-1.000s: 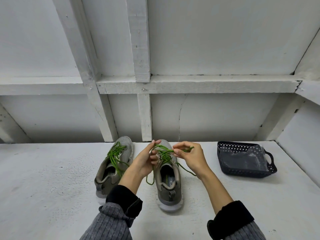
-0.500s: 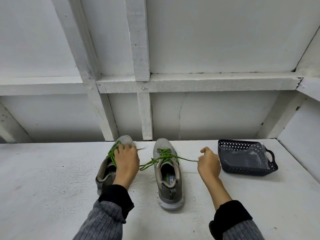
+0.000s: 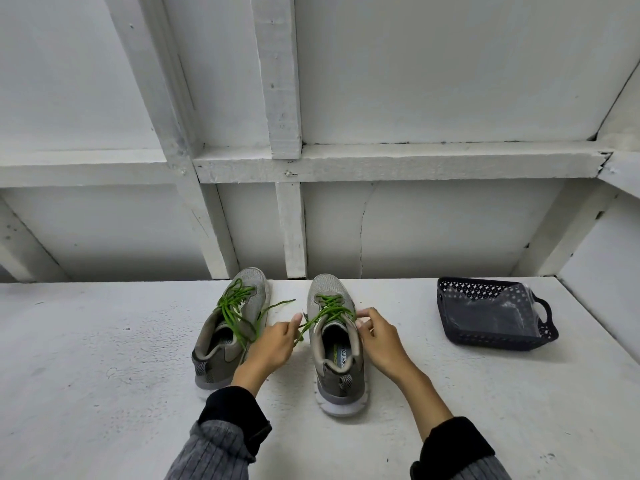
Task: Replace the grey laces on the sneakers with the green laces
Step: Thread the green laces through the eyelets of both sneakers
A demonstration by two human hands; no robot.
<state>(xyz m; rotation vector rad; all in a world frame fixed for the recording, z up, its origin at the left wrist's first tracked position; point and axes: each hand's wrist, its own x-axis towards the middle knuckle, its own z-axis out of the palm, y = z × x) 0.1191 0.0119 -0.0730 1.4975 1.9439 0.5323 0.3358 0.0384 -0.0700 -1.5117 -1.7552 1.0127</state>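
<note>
Two grey sneakers stand side by side on the white table, toes pointing away from me. The left sneaker [image 3: 232,327] carries a loose green lace [image 3: 235,306] with one end trailing off to the right. A green lace [image 3: 329,311] is threaded through the right sneaker [image 3: 337,355]. My left hand [image 3: 275,344] pinches the left end of that lace just beside the shoe. My right hand [image 3: 375,337] pinches the other end at the shoe's right edge. No grey laces can be made out.
A dark perforated plastic basket [image 3: 540,334] with a clear plastic bag inside sits at the right of the white table [image 3: 104,375]. White wooden beams and a wall rise directly behind the shoes.
Half a second ago both hands were spread wide, pulling the lace ends taut. They have now come back in to the right sneaker, each holding a lace end close to it.
</note>
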